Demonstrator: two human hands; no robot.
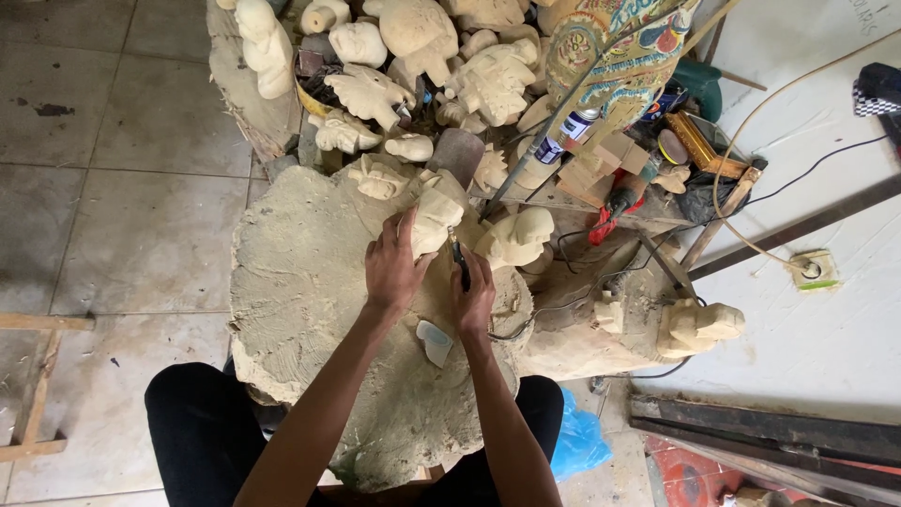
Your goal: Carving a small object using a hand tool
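Far left: bare tiled floor (122,188), wide and open, with a wooden frame (33,385) at the lower left edge. Plenty of free room on that side of the work block.

Centre: a big, rough slab of tree trunk (300,282) serving as a work surface, ragged rim all round, left half bare. Near its far edge, an unpainted wooden carving (434,218), pale, lying on the slab. Left hand (394,268) wrapped around the lower part of the carving, fingers closed on it. Right hand (472,299) just beside, fingers gripping a slim dark carving tool (459,258), tip at the carving's right side. Below the hands, a small pale-blue chip-like piece (435,343) on the slab. Black trousers (202,422) at the slab's near rim.

Behind: a crowded heap of unfinished wooden figures (422,66), stacked against each other, no free space between. Another pale carving (516,237) touching the slab's right edge.

Right of centre: a painted, patterned mask-like piece (610,56), a spray can (572,127), a red-handled tool (615,208), wooden blocks (601,160), all tightly packed. Black cables (563,310) trailing across. A further carving (699,324) on a lower stump. Blue plastic bag (577,441) on the floor, contents not visible.

Far right: white surface (817,338) with a wall socket (815,269) and a pale cord (751,122); dark metal bars (760,432) along the lower edge.
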